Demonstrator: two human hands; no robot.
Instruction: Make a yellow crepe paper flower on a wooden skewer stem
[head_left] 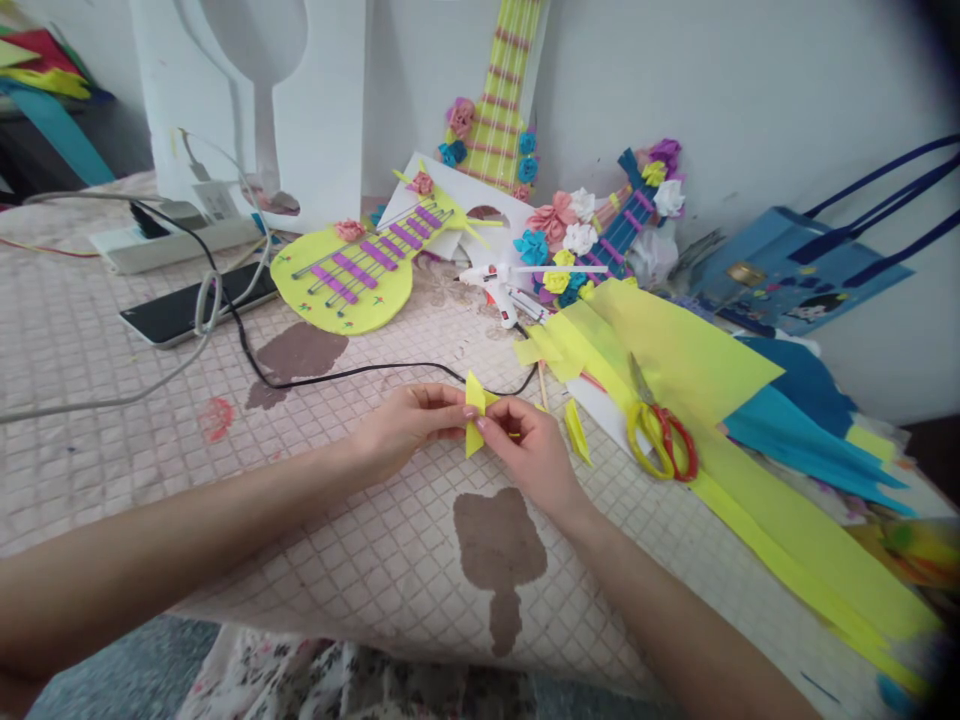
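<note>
Between my two hands, just above the quilted cloth, is a small folded strip of yellow paper (474, 440). My left hand (409, 428) pinches its left side with thumb and fingers. From the right, my right hand (529, 445) pinches the same paper, the thumbs close together. Another folded yellow piece (577, 432) lies on the cloth just right of my right hand. Farther right, scissors (660, 440) with yellow and red handles rest on yellow paper sheets (667, 345). A white glue gun (495, 285) stands beyond my hands.
A yellow paper instrument (345, 280) with purple bars lies at the back. Behind it are a yellow fretted neck (499, 110) and paper flowers (555, 225). A black cable (360, 373) crosses the cloth near a phone (199, 305) and power strip (176, 243). A blue bag (795, 265) stands right.
</note>
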